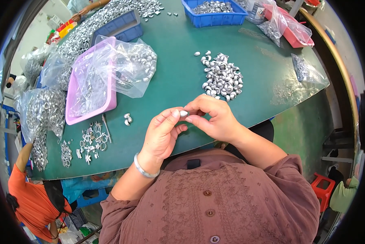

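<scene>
Step in hand, as judged: close fingertip handling of one silver teardrop-shaped piece [183, 113], held near the centre of the frame, above the near edge of the green table [170, 73]. Whether the piece is being checked or worked cannot be determined.

Left hand [160, 134]: thumb and forefinger closed on the left end of the piece; the other fingers are curled beneath. Right hand [217, 118]: thumb and forefinger pinched together at the right end, apparently gripping it too — contact is partly hidden by the fingertips. No tool is visible in either hand.

Stock: a heap of similar silver pieces [223, 77] lies right of centre, just beyond the right hand. A small cluster [128, 119] sits apart, left of the left hand; its purpose cannot be told. Farther left stand a lilac plastic tub [110, 103] and, below it, loose ring-like parts [93, 138].

Next move, as judged: it calls for a light, steady pinch — one hand should be secure before the other lets go. The piece is small and looks smooth, so it could slip or roll if both pinches loosen together.
</scene>
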A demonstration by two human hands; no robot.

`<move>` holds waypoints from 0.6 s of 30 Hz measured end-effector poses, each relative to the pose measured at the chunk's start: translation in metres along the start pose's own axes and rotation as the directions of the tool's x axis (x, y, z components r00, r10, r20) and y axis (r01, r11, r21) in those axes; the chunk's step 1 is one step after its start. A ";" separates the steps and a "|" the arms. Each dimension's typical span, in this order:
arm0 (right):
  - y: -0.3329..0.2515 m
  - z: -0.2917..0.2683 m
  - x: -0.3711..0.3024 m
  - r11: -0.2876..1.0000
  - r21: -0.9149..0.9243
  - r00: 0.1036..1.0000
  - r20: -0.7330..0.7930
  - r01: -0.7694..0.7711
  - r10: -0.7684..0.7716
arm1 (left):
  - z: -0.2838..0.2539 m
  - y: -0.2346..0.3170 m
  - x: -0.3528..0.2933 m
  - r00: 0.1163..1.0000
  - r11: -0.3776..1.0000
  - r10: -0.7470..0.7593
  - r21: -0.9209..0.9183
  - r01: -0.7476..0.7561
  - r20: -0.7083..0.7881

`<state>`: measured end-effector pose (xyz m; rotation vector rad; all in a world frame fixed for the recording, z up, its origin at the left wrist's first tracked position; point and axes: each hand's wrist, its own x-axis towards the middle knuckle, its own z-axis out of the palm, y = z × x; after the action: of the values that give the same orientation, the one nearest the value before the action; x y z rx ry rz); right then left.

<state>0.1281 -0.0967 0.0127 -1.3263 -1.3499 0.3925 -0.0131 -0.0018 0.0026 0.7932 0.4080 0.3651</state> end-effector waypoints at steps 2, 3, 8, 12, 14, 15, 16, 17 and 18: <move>0.000 -0.001 0.000 1.000 -0.002 1.000 -0.012 0.011 -0.011 | 0.001 0.000 0.001 1.000 1.000 0.007 0.008 -0.007 0.000; 0.000 -0.001 0.000 1.000 -0.001 1.000 -0.012 0.011 -0.011 | 0.001 0.000 0.001 1.000 1.000 0.014 0.016 -0.014 0.000; 0.000 -0.002 -0.001 0.999 0.013 1.000 -0.007 0.029 -0.029 | 0.002 -0.001 0.001 0.997 0.996 0.071 0.054 -0.071 0.009; 0.000 -0.003 -0.001 0.999 0.030 0.999 -0.018 0.042 -0.042 | 0.002 -0.002 0.001 0.992 0.986 0.124 0.113 -0.126 0.030; -0.001 -0.003 -0.001 0.998 0.055 1.000 -0.008 0.031 -0.030 | 0.001 -0.004 0.002 0.989 0.980 0.148 0.131 -0.151 0.028; -0.001 -0.003 -0.002 0.998 0.055 1.000 -0.008 0.031 -0.031 | 0.000 -0.005 0.002 0.985 0.973 0.173 0.150 -0.175 0.027; -0.002 -0.004 -0.002 0.998 0.049 0.999 -0.007 0.032 -0.032 | 0.000 -0.005 0.002 0.985 0.973 0.173 0.150 -0.175 0.028; -0.002 -0.004 -0.002 0.999 0.043 0.999 -0.007 0.033 -0.032 | 0.000 -0.005 0.002 0.983 0.972 0.182 0.143 -0.185 0.036; -0.002 -0.004 -0.002 0.999 0.042 0.999 -0.007 0.033 -0.032 | 0.000 -0.006 0.002 0.981 0.971 0.191 0.136 -0.195 0.044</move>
<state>0.1301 -0.1011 0.0148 -1.2684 -1.3491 0.3922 -0.0105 -0.0048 -0.0020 0.9784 0.3307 0.5094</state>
